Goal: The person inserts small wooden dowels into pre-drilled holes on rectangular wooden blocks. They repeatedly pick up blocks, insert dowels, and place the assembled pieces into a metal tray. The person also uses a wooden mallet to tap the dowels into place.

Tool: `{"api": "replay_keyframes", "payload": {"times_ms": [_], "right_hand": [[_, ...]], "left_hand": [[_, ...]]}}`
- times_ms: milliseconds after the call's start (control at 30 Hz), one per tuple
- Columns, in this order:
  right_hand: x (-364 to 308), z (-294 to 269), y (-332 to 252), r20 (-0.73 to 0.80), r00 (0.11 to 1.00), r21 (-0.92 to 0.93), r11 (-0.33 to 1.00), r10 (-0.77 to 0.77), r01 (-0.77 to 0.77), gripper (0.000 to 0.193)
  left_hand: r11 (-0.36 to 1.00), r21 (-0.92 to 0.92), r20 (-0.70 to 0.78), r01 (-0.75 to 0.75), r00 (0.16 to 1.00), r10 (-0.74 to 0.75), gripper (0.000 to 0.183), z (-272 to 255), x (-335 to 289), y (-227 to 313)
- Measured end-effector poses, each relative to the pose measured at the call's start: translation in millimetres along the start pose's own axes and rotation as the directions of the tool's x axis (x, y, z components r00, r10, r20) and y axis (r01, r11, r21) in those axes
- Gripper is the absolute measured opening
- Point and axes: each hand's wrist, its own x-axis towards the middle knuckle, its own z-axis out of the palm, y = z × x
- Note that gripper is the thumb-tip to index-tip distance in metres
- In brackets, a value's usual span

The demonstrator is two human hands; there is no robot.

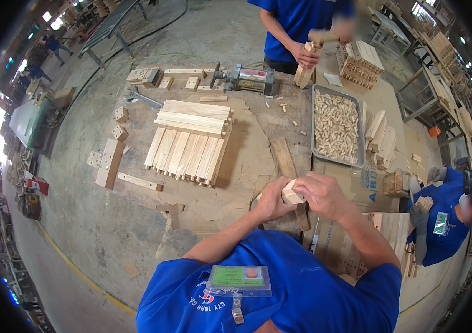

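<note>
Close to my body, over the near edge of the table, my left hand is wrapped round a pale wooden block. The thumb and fingers of my right hand are pinched together at the block's end. Whatever sits between those fingertips is hidden. Just beyond my hands lies a narrow wooden strip. A grey tray full of short wooden dowels stands beyond my right hand. To the far left of my hands is a stack of wooden bars, with more bars lying across its top.
Across the table a co-worker holds wooden pieces and a mallet. A metal cylinder and a wrench lie at the back. Drilled blocks sit left; wooden pieces lie right of the tray. Another person works at right.
</note>
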Motion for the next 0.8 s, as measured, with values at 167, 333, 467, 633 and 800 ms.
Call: {"api": "replay_keyframes", "payload": {"times_ms": [167,333,467,633,800], "right_hand": [[-13.1,-11.8,-3.9,0.013,0.865,0.550,0.719,0.501,-0.425,0.017],[-27.4,-24.1,5.3,0.193,0.690,0.843,0.241,0.697,-0.480,0.020],[-24.9,-22.8,-3.3,0.188,0.700,0.788,0.319,0.689,-0.526,0.017],[-29.0,-15.9,6.7,0.201,0.702,0.818,0.277,0.683,-0.504,0.015],[-32.5,4.7,11.3,-0.028,0.788,0.668,0.598,0.615,-0.443,0.013]], "left_hand": [[0.992,-0.068,0.008,0.106,0.994,-0.105,0.061,-6.7,-1.5,7.7],[0.989,-0.089,-0.022,0.114,0.993,-0.116,0.061,-6.0,-1.1,8.6],[0.992,-0.054,-0.026,0.113,0.993,-0.114,0.057,-4.3,-1.9,11.4],[0.989,-0.075,-0.044,0.126,0.991,-0.130,0.056,-6.5,-1.1,15.2],[0.993,-0.056,-0.042,0.106,0.993,-0.108,0.065,-5.3,0.5,7.8]]}}
